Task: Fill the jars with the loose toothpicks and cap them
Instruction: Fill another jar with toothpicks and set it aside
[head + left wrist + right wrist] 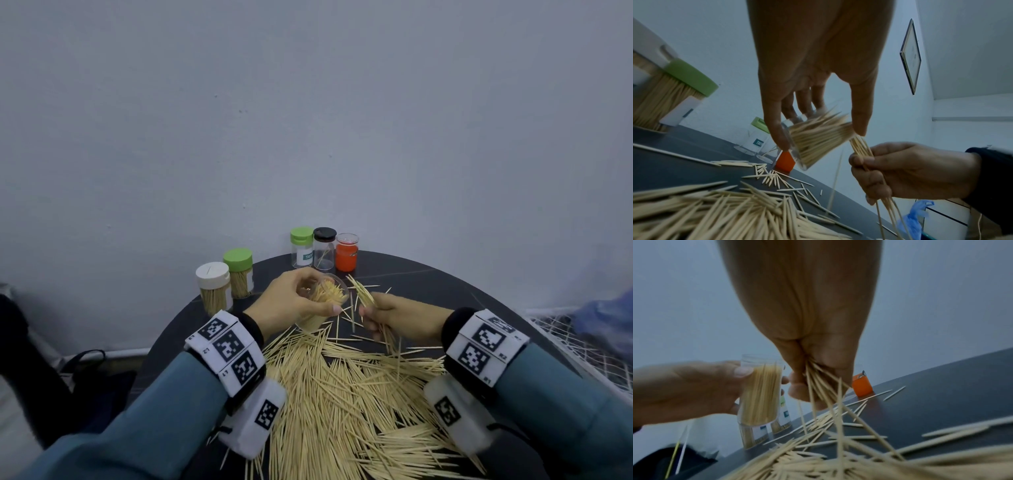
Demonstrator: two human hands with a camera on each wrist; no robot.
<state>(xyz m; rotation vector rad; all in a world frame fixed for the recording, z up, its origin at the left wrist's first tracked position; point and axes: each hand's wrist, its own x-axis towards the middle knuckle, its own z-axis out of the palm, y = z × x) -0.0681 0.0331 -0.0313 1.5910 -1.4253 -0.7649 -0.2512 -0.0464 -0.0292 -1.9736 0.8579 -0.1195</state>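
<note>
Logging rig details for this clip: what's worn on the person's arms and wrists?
Both arms wear teal-blue sleeves with black cuffs. Each wrist carries a white band of black square fiducial markers, with a white camera housing below bearing another marker. The hands are bare.

Pale toothpicks (342, 394), dark table (428, 277), orange jar (346, 255)

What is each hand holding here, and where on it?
Left hand grips the open jar round its side wall. Right hand pinches a toothpick bundle near its middle.
</note>
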